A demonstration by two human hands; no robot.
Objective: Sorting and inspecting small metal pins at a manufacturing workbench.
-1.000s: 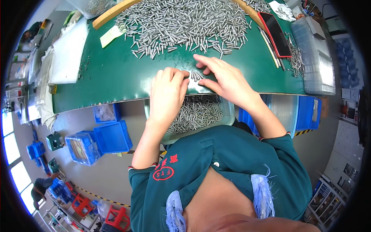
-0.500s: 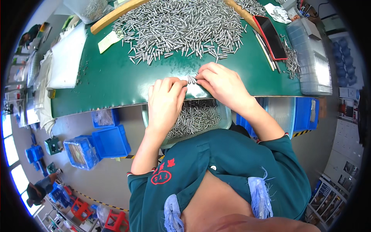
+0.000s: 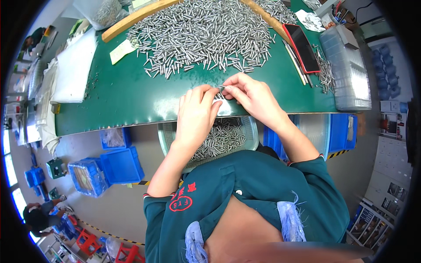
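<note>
Head view, noted left to right.

Far left: white sheets point(image 3: 72, 70) lie on the green table point(image 3: 131, 101), partly over its left end. Blue bins point(image 3: 120, 164) stand on the floor below the table's near edge; their contents are too small to make out.

Left hand point(image 3: 196, 116): palm down at the near edge of the table, fingers together and flat, fingertips beside the right hand's. Whether it pins any pins beneath it cannot be told; the hand hides what lies under it.

Between the fingertips: one small metal pin point(image 3: 220, 86), lifted just off the table surface, its far end hidden in the pinch.

Right hand point(image 3: 254, 98): thumb and forefinger closed together on that pin; the remaining fingers curl in.

Beyond both hands: large pile of metal pins point(image 3: 206, 35), well apart from the near edge, with a strip of bare green between pile and hands. Below the table edge, under the wrists, a round mesh basket point(image 3: 169, 136) holds more pins; forearms and table edge cover parts of it.

Right: a dark phone with red rim point(image 3: 302, 48) beside thin sticks, then a clear plastic box point(image 3: 348, 74) at the table's right end. Fisheye bends all edges here.
</note>
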